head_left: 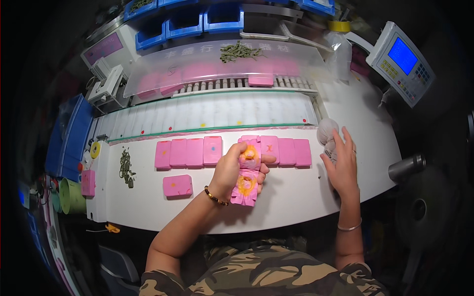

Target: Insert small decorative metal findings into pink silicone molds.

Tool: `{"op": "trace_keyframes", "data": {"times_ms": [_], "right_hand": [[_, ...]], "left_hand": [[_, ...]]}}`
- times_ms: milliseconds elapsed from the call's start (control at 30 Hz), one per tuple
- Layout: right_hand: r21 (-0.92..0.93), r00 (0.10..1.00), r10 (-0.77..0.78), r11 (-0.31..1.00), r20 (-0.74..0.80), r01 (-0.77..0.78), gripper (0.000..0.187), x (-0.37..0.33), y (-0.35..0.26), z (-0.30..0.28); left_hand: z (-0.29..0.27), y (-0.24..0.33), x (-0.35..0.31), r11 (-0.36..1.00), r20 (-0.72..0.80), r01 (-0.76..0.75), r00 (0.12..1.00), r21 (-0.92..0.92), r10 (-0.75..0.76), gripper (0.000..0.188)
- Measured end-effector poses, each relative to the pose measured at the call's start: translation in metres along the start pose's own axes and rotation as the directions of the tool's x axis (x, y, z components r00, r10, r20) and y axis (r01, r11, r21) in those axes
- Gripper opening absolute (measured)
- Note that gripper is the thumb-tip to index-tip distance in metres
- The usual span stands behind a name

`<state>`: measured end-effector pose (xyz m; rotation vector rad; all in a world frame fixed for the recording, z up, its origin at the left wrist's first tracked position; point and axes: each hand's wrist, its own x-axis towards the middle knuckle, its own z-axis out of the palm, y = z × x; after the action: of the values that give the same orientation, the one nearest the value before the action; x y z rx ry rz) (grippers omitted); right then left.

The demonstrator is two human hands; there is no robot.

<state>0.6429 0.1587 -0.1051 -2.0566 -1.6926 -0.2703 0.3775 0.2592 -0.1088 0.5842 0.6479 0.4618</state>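
My left hand (228, 170) is closed around an opened pink rubber mold (245, 186), with its thumb on the upper half. Both inner faces show yellow-orange ring-shaped marks, and the edges are notched. At the right, my right hand (341, 165) reaches to a grey cloth pouch (327, 131) with a round, stuffed top. Its fingers are stretched and apart, with the pouch's lower part between thumb and fingers. Closed pink molds (195, 152) stand in a row left of the held one, and more pink molds (286, 151) stand to its right. A single pink mold (177, 186) lies nearer to me.
Green wax pieces (126, 168) lie at the left, and green branched pieces (239, 51) sit on a clear cover (148, 69). Behind the molds runs a glass-edged strip (207, 111). A machine with a blue screen (402, 55) and a dark metal cylinder (407, 167) are at the right.
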Motion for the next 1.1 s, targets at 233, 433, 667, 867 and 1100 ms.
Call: {"op": "trace_keyframes", "data": {"times_ms": [233, 433, 667, 867, 1100], "right_hand": [[0.32, 0.946, 0.153, 0.915, 0.286, -0.245, 0.078, 0.028, 0.037, 0.004], [0.1, 0.94, -0.152, 0.977, -0.306, 0.19, 0.066, 0.025, -0.033, -0.022], [-0.076, 0.731, -0.682, 0.73, -0.024, 0.679, 0.048, 0.006, -0.102, -0.028], [-0.11, 0.735, -0.652, 0.757, -0.187, 0.644, 0.049, 0.02, -0.112, -0.047], [0.036, 0.681, -0.73, 0.68, -0.065, 0.732, 0.052, -0.003, -0.116, -0.034]], "left_hand": [[-0.007, -0.006, 0.009, 0.974, 0.135, 0.128, 0.985, -0.186, -0.103, 0.062], [-0.023, -0.012, 0.014, 0.917, 0.198, 0.202, 0.97, -0.343, -0.14, 0.061], [0.01, -0.005, 0.003, 0.983, -0.175, -0.174, 0.967, 0.061, 0.183, 0.042], [-0.002, -0.004, -0.005, 0.987, -0.174, -0.15, 0.975, -0.065, 0.137, 0.045], [0.005, -0.015, -0.016, 0.866, -0.213, -0.5, 0.843, 0.025, 0.493, 0.054]]}}
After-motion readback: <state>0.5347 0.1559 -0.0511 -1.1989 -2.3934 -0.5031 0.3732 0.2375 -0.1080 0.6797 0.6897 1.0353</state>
